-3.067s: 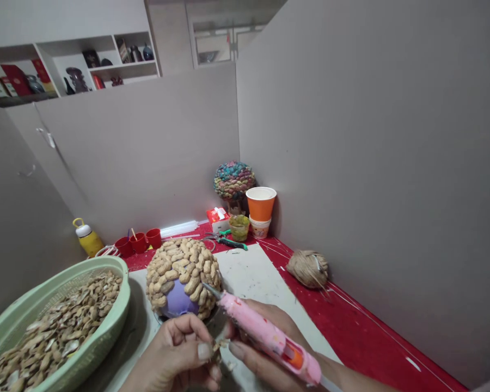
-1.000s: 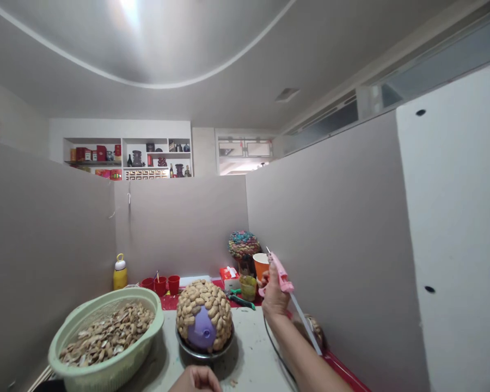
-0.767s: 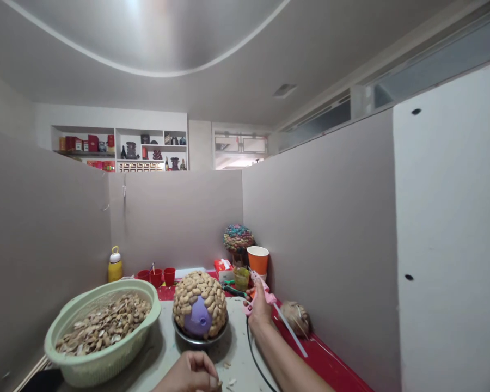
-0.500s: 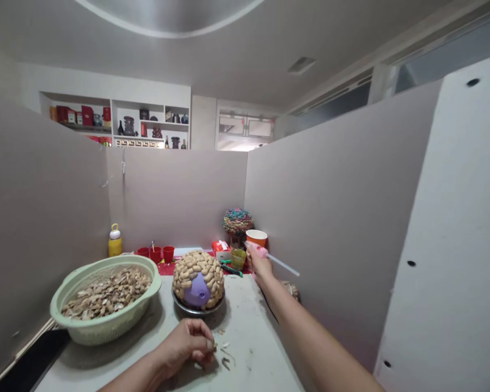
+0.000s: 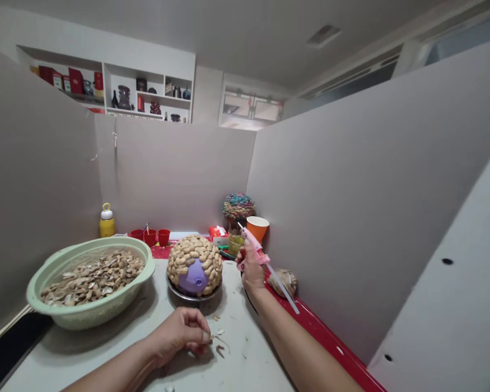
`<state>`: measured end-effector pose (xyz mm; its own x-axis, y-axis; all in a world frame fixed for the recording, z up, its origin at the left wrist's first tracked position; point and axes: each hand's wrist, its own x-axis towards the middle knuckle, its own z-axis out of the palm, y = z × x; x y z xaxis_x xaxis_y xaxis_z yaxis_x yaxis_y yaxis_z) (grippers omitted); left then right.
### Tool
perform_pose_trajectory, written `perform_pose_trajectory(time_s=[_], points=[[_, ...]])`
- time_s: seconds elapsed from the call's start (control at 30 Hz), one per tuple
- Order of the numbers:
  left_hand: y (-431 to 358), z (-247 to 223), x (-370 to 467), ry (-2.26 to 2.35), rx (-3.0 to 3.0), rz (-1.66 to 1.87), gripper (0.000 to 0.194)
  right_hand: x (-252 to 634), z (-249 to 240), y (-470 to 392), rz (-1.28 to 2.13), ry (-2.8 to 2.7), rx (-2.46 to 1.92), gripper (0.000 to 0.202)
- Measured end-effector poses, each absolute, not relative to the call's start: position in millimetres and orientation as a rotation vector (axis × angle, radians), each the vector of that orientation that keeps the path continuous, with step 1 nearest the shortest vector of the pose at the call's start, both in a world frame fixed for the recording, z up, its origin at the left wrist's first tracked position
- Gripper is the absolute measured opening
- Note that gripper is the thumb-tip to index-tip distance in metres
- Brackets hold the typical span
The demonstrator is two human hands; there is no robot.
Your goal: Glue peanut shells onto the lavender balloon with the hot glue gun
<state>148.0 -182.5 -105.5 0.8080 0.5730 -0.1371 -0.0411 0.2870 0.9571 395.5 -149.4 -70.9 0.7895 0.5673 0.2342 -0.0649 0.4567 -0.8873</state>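
Note:
My right hand (image 5: 251,269) is wrapped round a pink hot glue gun (image 5: 255,245), whose clear glue stick (image 5: 283,289) sticks out of the back. The nozzle points away from me, near an orange cup. Low over the table, my left hand (image 5: 188,331) pinches a small brownish piece, perhaps a bit of peanut shell, mostly hidden by the fingertips. Just beyond it a ball covered in peanut shells (image 5: 196,249) rests in a metal bowl (image 5: 193,297). A bare patch of purple balloon (image 5: 194,279) faces me on the ball.
At left stands a green colander (image 5: 90,316) full of peanut shells. Red cups (image 5: 150,237), a yellow bottle (image 5: 106,226), a tissue box (image 5: 218,235), the orange cup (image 5: 256,228) and a colourful shell-covered tree (image 5: 237,207) line the back. Grey partitions (image 5: 171,169) enclose the table.
My right hand has turned the glue gun so that it shows more fully, its nozzle pointing up and away. The left hand keeps its pinch nearly in place. The whole view has tilted and shifted.

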Motion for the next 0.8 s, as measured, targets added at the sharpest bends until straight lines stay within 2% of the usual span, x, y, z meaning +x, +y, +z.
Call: perform_pose_trajectory(time_s=[0.3, 0.57, 0.8], points=[[-177.4, -103.9, 147.1, 0.542, 1.197, 0.419, 0.022, 401.0, -85.1, -130.4, 0.463, -0.522, -1.039, 0.023], [-178.8, -93.5, 146.7, 0.533, 1.171, 0.439, 0.025, 388.7, -70.8, -164.3, 0.508, -0.624, -0.968, 0.048], [-170.1, -88.7, 147.0, 0.586, 1.173, 0.516, 0.028, 379.3, -81.1, -187.6, 0.522, -0.766, -0.996, 0.042]])
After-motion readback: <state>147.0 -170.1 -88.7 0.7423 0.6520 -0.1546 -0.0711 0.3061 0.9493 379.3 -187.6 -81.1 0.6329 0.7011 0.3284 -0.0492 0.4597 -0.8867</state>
